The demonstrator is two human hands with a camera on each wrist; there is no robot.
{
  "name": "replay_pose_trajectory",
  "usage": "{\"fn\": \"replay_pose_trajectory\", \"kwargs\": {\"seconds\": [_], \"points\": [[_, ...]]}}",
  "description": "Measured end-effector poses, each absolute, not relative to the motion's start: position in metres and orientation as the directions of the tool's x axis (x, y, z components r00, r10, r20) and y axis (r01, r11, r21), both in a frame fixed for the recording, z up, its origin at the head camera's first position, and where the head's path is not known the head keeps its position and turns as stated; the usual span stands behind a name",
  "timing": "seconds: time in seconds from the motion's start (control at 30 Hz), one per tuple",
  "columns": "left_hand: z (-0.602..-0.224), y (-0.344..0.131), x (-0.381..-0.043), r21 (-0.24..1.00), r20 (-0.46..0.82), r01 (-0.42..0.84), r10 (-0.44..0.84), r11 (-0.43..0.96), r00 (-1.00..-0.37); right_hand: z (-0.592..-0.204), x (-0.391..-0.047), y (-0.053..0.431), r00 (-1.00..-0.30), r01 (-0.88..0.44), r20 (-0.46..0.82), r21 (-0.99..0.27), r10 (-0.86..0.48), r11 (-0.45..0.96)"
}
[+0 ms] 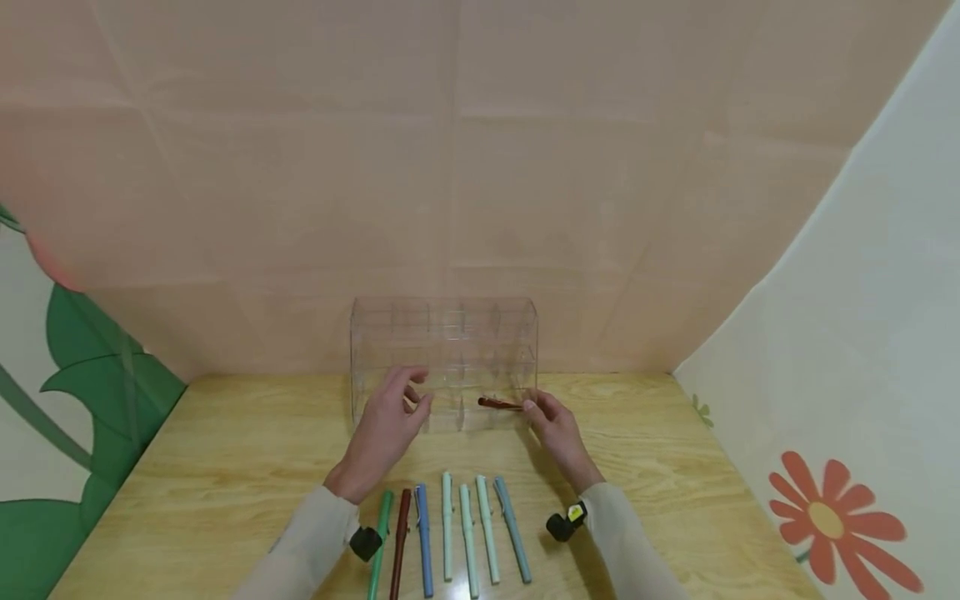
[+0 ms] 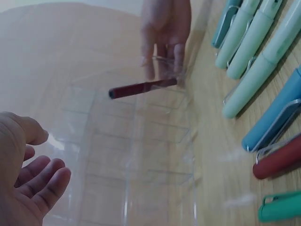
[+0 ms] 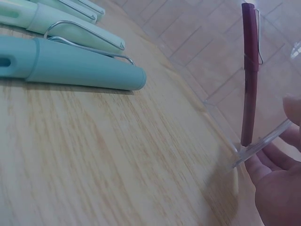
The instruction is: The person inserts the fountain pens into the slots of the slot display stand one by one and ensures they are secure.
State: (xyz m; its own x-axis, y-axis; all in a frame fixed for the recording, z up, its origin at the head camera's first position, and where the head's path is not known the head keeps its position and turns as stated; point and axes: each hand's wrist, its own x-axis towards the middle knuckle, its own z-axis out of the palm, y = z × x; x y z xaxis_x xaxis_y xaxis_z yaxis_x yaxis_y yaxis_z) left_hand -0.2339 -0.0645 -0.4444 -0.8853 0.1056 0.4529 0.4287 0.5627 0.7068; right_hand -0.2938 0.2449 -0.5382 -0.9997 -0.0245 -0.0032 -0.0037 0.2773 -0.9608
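Tabletop (image 1: 630,450) spreads past both ends of the clear organizer (image 1: 444,315) and between its front edge and seven pens (image 1: 447,527) laid side by side. The right hand (image 1: 558,431) pinches the organizer's right edge between thumb and fingers; the left hand (image 1: 384,427), loosely curved with thumb and fingers apart, holds nothing near the front left. Low inside the organizer's right end, the dark red pen (image 1: 497,403) lies lengthwise left to right, clip end pointing left. Any lettering is too small to read.

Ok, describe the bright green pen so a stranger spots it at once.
On the table, a row of pens lies in front of the clear organizer. The bright green pen is at the row's left end, beside a dark red pen; it alone is vivid green.
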Motion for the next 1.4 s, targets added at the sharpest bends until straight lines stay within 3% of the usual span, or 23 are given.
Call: {"fn": "replay_pose_trajectory", "kwargs": {"seconds": [0.27, 0.63, 1.4], "points": [[-0.433, -0.080, -0.218, 0.662, 0.509, 0.456, 0.089, 0.595, -0.856, -0.537, -0.294, 0.244, -1.000, -0.007, 0.001, -0.960, -0.024, 0.281], [-0.437, -0.095, -0.194, 0.663, 0.490, 0.416, 0.059, 0.622, -0.870, -0.532, -0.294, 0.245, -1.000, 0.002, -0.010, -0.961, -0.028, 0.276], [-0.492, -0.115, -0.170, 0.728, 0.226, 0.158, -0.017, 0.667, -0.974, -0.535, -0.296, 0.245, -0.999, 0.008, -0.019, -0.962, -0.039, 0.273]]}}
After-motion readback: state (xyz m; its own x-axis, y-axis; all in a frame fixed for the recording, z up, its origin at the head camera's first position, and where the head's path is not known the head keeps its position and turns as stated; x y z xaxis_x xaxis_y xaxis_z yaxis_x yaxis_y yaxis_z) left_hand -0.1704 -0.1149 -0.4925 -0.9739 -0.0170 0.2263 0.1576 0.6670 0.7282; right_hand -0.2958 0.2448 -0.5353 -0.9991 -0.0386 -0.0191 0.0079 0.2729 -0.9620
